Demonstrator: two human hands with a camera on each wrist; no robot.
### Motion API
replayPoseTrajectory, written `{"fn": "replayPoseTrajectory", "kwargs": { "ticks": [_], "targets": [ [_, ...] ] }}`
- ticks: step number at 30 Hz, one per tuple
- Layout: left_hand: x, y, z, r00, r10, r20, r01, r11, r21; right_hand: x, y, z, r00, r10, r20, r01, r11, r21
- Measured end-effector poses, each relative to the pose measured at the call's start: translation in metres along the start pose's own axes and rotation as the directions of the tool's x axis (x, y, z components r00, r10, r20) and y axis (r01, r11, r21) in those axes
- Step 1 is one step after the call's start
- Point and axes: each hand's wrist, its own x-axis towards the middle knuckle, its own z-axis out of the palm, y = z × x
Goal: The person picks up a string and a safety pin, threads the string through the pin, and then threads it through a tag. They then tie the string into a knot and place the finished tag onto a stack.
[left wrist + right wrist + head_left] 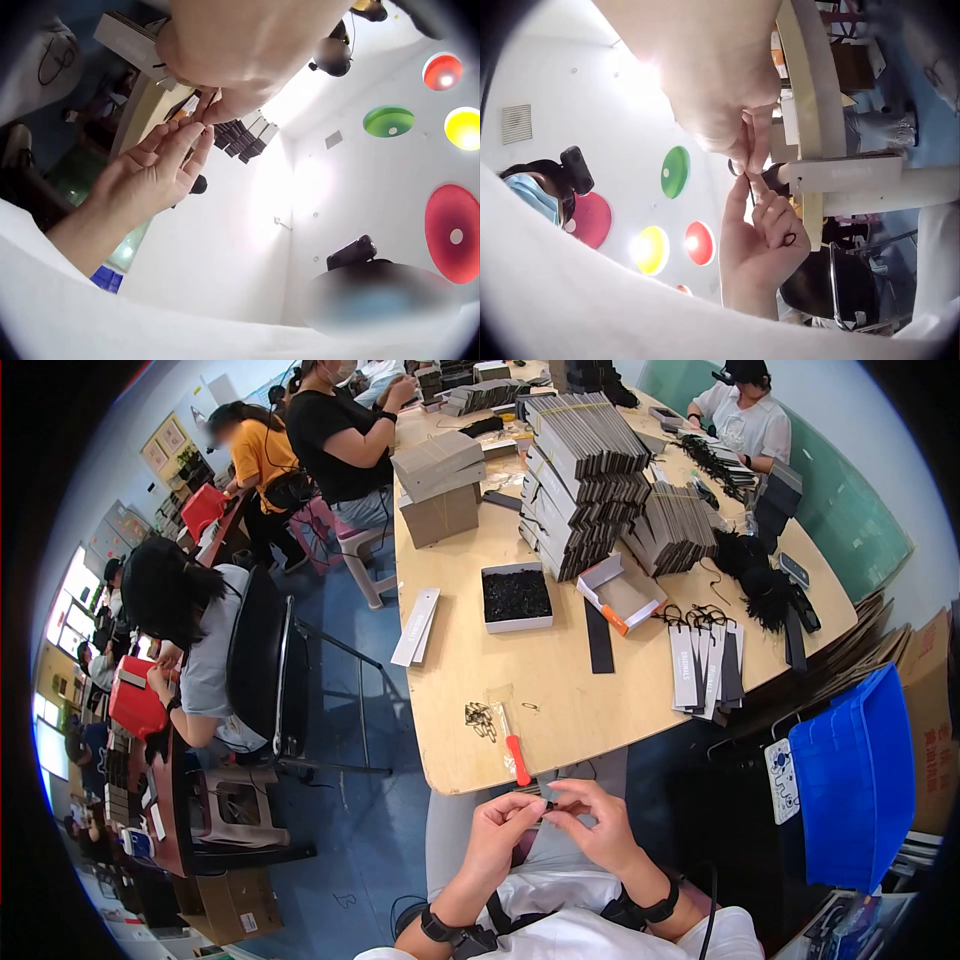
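In the head view, my left hand (497, 834) and right hand (600, 830) meet just off the table's near edge, over the lap. Fingertips of both pinch a small black piece (549, 806), which the fingers partly cover. Thin black cord (753, 189) runs between the two hands in the right wrist view, and a small black loop (790, 239) shows at the left hand's curled fingers. A pale grey tag (855, 177) with a hole lies beyond them there. Nearest on the table are a red-handled tool (516, 760) and a small pile of dark loops (481, 721).
A white box of small black pieces (517, 598) stands mid-table. Behind it rise tall stacks of grey tags (580, 470). An open orange-and-white box (620, 595) and corded tags (706, 665) lie right. A blue bin (850, 780) is beside the table; people sit around.
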Motion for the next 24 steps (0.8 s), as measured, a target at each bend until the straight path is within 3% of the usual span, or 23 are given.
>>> {"fn": "replayPoseTrajectory", "kwargs": {
  "ticks": [7,9,10,12,13,19,21,22,24],
  "targets": [
    [-0.001,0.002,0.004,0.999,0.033,-0.014,-0.031,0.996,0.082,-0.002,0.010,-0.007,0.985,0.164,-0.059,-0.143,0.954,0.264],
    [0.000,0.000,0.002,1.000,0.020,-0.003,-0.020,0.995,0.093,-0.002,0.014,-0.010,1.000,0.022,0.012,-0.022,0.999,0.025],
    [0.000,-0.001,0.001,1.000,0.008,0.009,-0.009,0.994,0.104,-0.001,0.013,-0.012,1.000,0.023,0.012,-0.023,0.999,0.026],
    [0.001,-0.003,-0.003,1.000,0.008,0.026,-0.011,0.991,0.135,0.004,0.008,-0.017,0.982,-0.161,0.097,0.173,0.976,-0.130],
    [0.001,-0.004,-0.004,0.999,0.009,0.045,-0.016,0.986,0.165,0.005,0.008,-0.019,0.982,-0.160,0.097,0.172,0.977,-0.129],
    [-0.002,-0.003,-0.003,0.999,0.024,0.028,-0.029,0.981,0.192,0.003,0.013,-0.020,0.987,-0.098,0.130,0.102,0.995,-0.021],
    [0.000,-0.007,-0.001,0.997,0.082,0.010,-0.082,0.980,0.181,0.001,0.016,-0.016,0.996,0.007,0.092,-0.030,0.967,0.255],
    [0.000,-0.008,-0.001,0.990,0.138,-0.007,-0.135,0.976,0.171,0.001,0.015,-0.015,0.996,0.008,0.093,-0.031,0.966,0.255],
    [0.000,-0.008,0.001,0.986,0.163,-0.030,-0.154,0.968,0.197,0.001,0.010,-0.013,0.985,0.147,0.094,-0.167,0.949,0.267]
  ]
}}
